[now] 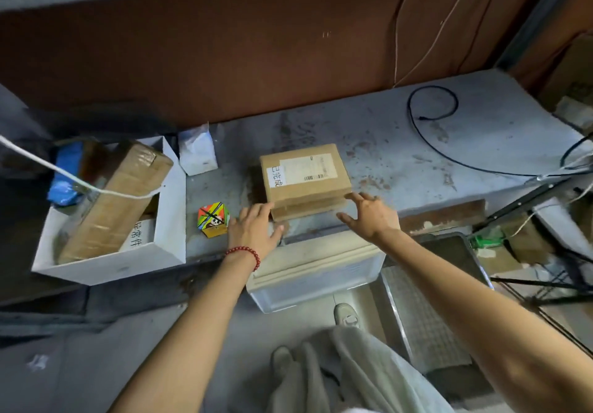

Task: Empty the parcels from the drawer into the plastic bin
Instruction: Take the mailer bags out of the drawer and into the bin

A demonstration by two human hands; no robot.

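Observation:
Two brown cardboard parcels (305,176) lie stacked on the grey table, the top one with a white label. My left hand (253,229) is at the stack's near left corner, fingers spread and relaxed. My right hand (369,212) is at the near right corner, its fingertips touching the stack's edge. Neither hand grips it. A white bin (167,239) at the left holds a long brown parcel (118,200), a blue packet (65,172) and a white labelled parcel (138,236). A pale plastic drawer (314,271) juts out below the table edge.
A small colourful box (213,219) sits left of my left hand. A white pouch (196,149) stands behind the bin. A black cable (431,114) loops on the table at the right. A white cord (64,173) crosses over the bin. A metal tray (423,310) lies on the floor.

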